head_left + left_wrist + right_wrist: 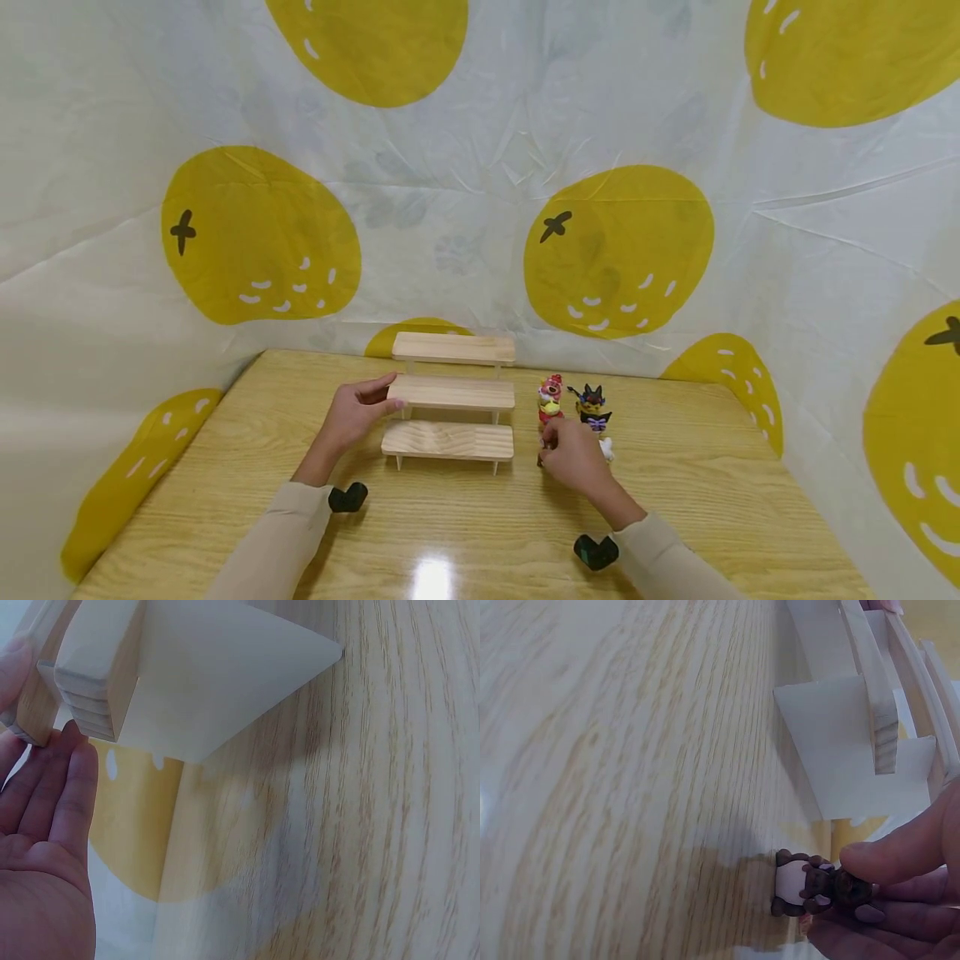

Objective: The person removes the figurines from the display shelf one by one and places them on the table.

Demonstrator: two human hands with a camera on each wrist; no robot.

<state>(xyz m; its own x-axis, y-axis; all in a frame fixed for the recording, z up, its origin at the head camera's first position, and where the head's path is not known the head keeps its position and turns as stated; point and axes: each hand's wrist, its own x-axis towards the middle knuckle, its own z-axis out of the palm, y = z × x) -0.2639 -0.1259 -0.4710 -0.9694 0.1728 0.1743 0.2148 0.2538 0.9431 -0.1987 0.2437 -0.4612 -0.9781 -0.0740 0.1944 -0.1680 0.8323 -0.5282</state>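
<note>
A three-tier wooden display stand (450, 392) with pale boards on white supports stands at the middle of the table. My left hand (362, 410) holds the left end of its middle board, thumb on one side and fingers (45, 795) on the other. To the right of the stand, my right hand (573, 454) pinches the head of a small brown figurine (810, 883) with a pale pink belly. Its feet are at the tabletop in the right wrist view. Just beyond that hand are a red figurine (551, 388) and a black-eared figurine (592, 396).
A yellow and red figurine (551, 408), a dark one with a purple bow (597, 422) and a white one (607, 449), partly hidden by my right hand, share the group. Fruit-printed cloth (450, 250) hangs behind and beside the wooden table (465, 533).
</note>
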